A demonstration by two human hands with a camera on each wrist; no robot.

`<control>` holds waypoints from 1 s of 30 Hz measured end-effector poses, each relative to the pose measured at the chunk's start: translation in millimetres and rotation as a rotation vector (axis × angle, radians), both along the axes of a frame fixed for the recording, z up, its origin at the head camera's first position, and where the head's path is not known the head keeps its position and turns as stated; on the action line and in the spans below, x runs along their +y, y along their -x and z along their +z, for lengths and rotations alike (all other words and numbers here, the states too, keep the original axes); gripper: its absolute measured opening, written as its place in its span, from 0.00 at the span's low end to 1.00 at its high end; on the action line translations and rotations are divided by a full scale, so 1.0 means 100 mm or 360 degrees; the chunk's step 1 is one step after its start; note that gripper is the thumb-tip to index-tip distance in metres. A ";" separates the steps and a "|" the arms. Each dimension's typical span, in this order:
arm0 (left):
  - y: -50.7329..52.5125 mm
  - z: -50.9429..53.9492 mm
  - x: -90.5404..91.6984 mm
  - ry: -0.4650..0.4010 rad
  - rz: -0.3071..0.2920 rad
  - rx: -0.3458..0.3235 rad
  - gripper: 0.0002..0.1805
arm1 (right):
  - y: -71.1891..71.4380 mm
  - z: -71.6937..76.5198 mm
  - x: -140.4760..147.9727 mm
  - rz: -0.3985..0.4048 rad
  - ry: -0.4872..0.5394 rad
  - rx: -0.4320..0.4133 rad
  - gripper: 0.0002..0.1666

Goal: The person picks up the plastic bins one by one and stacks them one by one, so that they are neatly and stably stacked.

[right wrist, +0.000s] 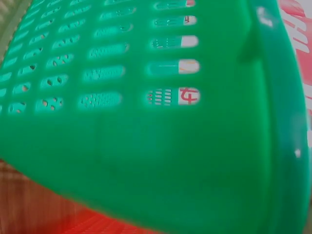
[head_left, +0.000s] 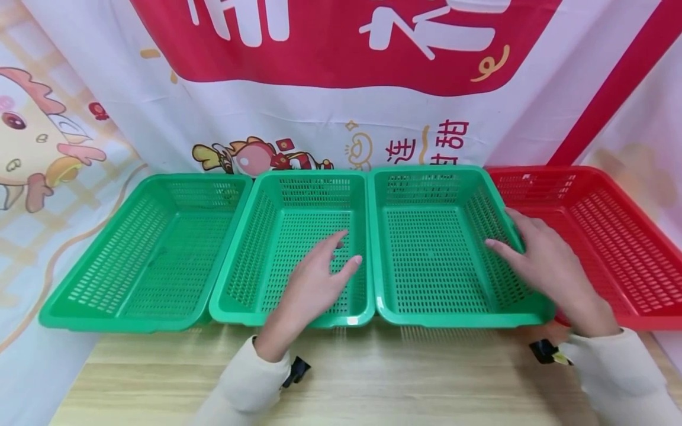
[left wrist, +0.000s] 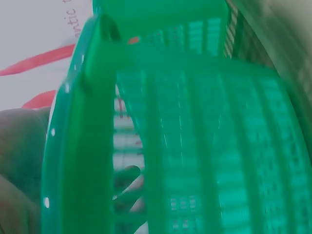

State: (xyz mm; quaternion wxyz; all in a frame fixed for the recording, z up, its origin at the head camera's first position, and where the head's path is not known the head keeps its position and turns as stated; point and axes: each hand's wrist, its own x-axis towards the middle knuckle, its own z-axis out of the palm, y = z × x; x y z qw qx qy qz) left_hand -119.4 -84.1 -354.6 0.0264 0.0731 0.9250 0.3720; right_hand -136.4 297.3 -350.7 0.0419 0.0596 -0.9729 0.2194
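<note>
Three green plastic baskets stand side by side: the left one, the middle one and the right one. To their right is a red basket. My left hand is over the middle green basket, thumb and fingers spread apart with nothing between them. Over the right rim of the right green basket is my right hand, fingers extended; contact with the rim cannot be told. A slotted green basket wall fills the left wrist view. Close green mesh fills the right wrist view.
The baskets stand on a light wooden table. Behind them hangs a white and red printed cloth, which also covers the left side. Neighbouring basket rims lie close together. Black wrist cameras show at both sleeves.
</note>
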 end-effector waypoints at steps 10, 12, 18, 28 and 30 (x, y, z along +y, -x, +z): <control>0.01 -0.02 0.32 -0.0053 0.0029 0.0019 0.35 | 0.01 -0.03 0.09 -0.0068 -0.0064 0.0004 0.54; 0.03 -0.03 0.35 -0.0037 0.0032 0.0035 0.36 | 0.01 -0.04 0.10 -0.0070 -0.0074 0.0011 0.53; 0.07 -0.07 0.42 -0.0006 0.0065 0.0041 0.36 | 0.03 -0.06 0.12 -0.0064 -0.0079 -0.0001 0.51; 0.10 -0.08 0.55 -0.0106 0.0129 0.0062 0.38 | 0.08 -0.09 0.18 -0.0096 -0.0050 -0.0057 0.49; 0.10 -0.08 0.58 -0.0077 0.0137 0.0107 0.39 | 0.08 -0.11 0.19 -0.0100 -0.0031 -0.0052 0.49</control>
